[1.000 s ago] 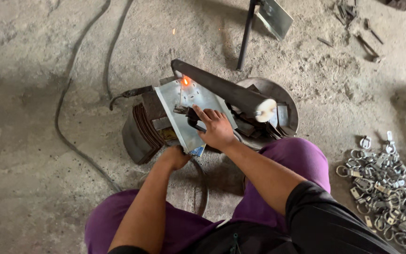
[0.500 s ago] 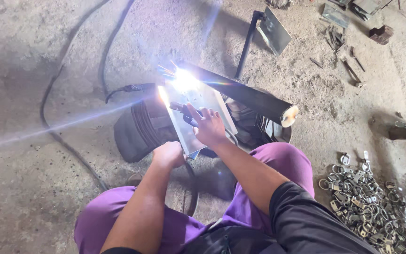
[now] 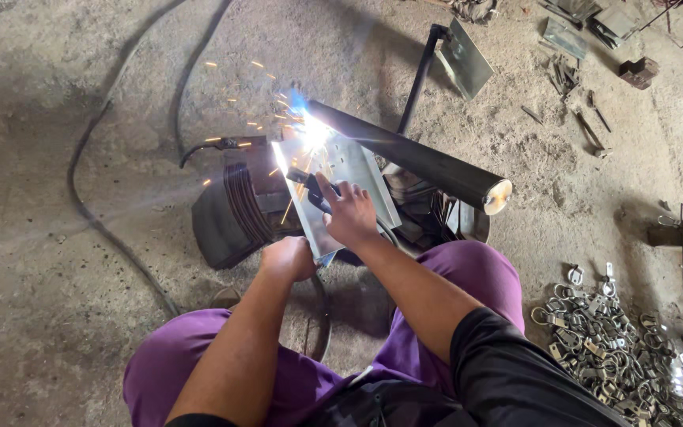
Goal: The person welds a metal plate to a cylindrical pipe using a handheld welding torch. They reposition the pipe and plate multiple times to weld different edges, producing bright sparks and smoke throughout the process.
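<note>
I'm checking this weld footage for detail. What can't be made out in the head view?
- Weld joint between metal plate and dark pipe: washed out by arc glare.
- Electrode tip beyond the right hand: lost in glare.
- Left hand fingers: curled under the plate edge.
- Pile of metal rings: cut off by the frame's edge.

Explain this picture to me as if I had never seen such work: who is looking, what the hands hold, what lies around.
The camera sits on the person's head and looks down past purple-clad legs to a concrete floor. The right hand has a closed grip on a black welding holder, whose tip throws a bright arc and sparks where a flat metal plate meets a dark round pipe. The left hand steadies the plate's near edge. Cables trail across the floor; a heap of small metal rings lies on the right.
</note>
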